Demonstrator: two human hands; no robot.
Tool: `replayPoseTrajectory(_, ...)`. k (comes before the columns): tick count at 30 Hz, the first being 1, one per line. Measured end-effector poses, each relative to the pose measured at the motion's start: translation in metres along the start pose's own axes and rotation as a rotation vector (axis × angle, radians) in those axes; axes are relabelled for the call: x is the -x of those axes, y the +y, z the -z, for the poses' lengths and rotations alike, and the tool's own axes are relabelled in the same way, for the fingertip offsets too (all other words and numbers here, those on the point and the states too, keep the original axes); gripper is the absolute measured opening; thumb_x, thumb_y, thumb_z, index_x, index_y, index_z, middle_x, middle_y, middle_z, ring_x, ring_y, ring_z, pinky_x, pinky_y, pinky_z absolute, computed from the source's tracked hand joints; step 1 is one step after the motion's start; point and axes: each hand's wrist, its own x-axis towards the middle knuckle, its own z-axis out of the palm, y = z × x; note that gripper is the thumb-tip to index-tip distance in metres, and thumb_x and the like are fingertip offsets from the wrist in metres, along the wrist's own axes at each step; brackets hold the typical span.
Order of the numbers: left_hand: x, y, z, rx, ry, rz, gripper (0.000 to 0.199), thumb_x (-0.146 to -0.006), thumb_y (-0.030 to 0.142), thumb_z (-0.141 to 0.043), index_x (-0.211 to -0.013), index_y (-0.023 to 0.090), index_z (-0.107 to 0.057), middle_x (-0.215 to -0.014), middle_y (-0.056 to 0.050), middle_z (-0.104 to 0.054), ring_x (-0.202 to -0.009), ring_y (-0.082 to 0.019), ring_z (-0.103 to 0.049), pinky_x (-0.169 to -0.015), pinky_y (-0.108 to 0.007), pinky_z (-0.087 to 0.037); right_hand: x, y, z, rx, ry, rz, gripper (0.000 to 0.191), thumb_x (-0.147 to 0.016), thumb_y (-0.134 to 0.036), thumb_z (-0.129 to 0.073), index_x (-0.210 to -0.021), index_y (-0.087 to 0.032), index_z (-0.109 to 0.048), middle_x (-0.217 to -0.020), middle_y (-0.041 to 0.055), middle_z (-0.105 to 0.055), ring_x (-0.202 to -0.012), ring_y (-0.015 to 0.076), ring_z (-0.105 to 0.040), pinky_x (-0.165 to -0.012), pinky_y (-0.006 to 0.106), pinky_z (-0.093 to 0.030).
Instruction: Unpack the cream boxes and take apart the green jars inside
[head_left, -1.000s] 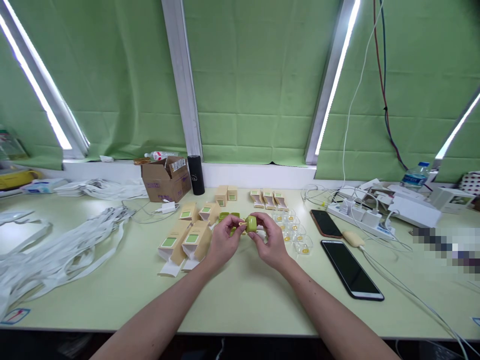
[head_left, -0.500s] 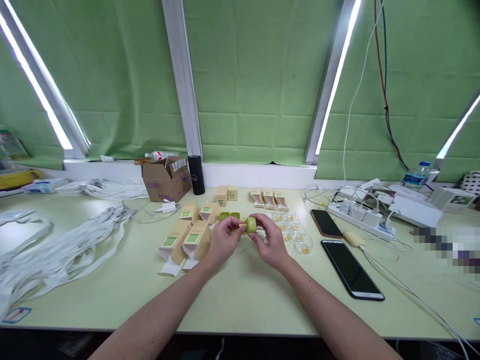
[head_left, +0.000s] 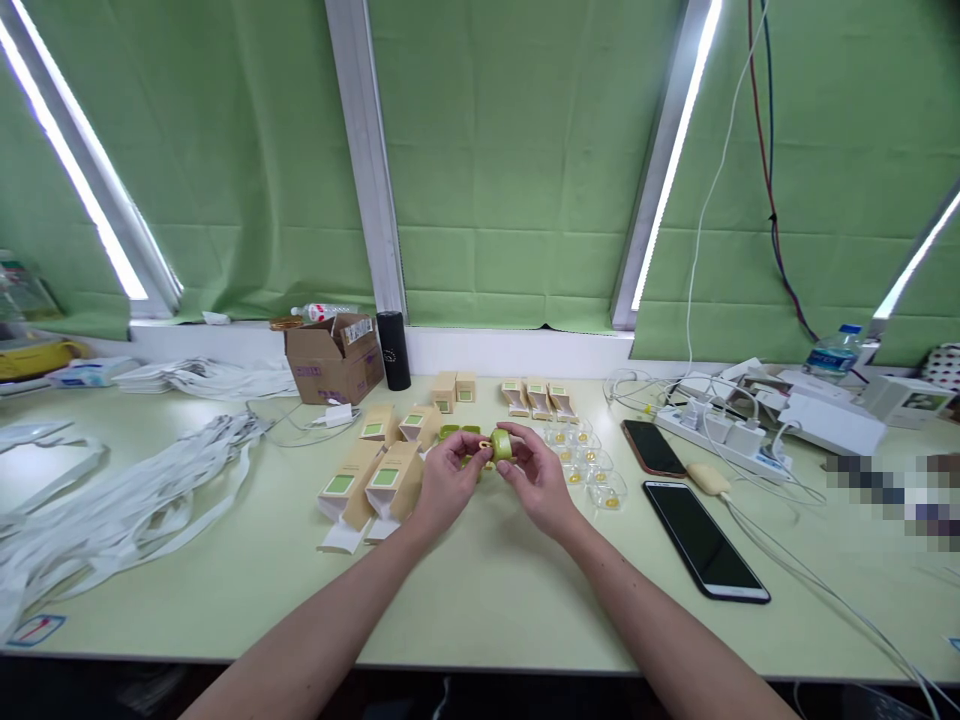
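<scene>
Between the fingertips of my right hand (head_left: 536, 475) is a small, rounded, shiny green container (head_left: 501, 445). My left hand (head_left: 452, 478) pinches a small yellowish loop (head_left: 485, 445) at the container's left side; whether the loop is fixed to it I cannot tell. Behind my left fingers other green pieces (head_left: 459, 431) lie on the table, partly hidden. Left of that hand stand open tan cartons (head_left: 395, 470) with green labels, their white flaps hanging forward. Just right of my right hand are several clear plastic cups (head_left: 606, 490), each with a yellow spot in it.
Small tan boxes (head_left: 444, 390) and open cartons (head_left: 536, 398) stand behind my hands. A brown cardboard box (head_left: 334, 362) and a black cylinder (head_left: 393, 350) are at the back. White straps (head_left: 172, 490) cover the left; phones (head_left: 705, 540), a power strip (head_left: 720, 435) and cables lie right.
The green container has turned slightly in my fingers, and the yellowish loop now shows as a rounder ring. Both hands stay in nearly the same place.
</scene>
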Motion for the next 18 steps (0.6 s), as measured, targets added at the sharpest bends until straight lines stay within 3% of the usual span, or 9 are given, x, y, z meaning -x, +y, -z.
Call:
replayPoseTrajectory(5, 0.001, -0.002, 0.0, -0.023, -0.041, -0.025, 0.028, -0.081, 0.039, -0.081, -0.098, 0.018, -0.071, -0.091, -0.006, -0.073, -0.084, -0.02, -0.069, -0.079, -0.034, -0.058, -0.005, 0.002, 0.0, -0.129, 0.07, -0.096, 0.038, -0.096, -0.045, -0.066, -0.13, -0.028, -0.067, -0.116, 0.0078, -0.066, -0.083, 0.0168, -0.067, -0.079, 0.035, -0.063)
replayPoseTrajectory(11, -0.001, -0.008, 0.002, -0.044, -0.067, -0.05, 0.04, -0.087, 0.04, -0.077, -0.12, 0.019, -0.066, -0.116, -0.012, -0.072, -0.106, -0.024, -0.069, -0.095, -0.04, -0.057, -0.007, 0.002, 0.004, -0.103, 0.153, -0.125, 0.05, -0.091, -0.038, -0.072, -0.139, -0.03, -0.06, -0.121, 0.0079, -0.065, -0.101, 0.0213, -0.067, -0.087, 0.038, -0.059)
replayPoseTrajectory(18, 0.0, -0.013, 0.005, -0.17, -0.129, -0.093, 0.044, -0.089, 0.037, -0.075, -0.13, 0.026, -0.065, -0.135, -0.011, -0.067, -0.118, -0.026, -0.065, -0.099, -0.043, -0.054, -0.005, -0.002, 0.002, 0.004, 0.138, -0.089, 0.056, -0.087, -0.024, -0.072, -0.14, -0.032, -0.054, -0.126, 0.0076, -0.067, -0.111, 0.024, -0.065, -0.095, 0.042, -0.054)
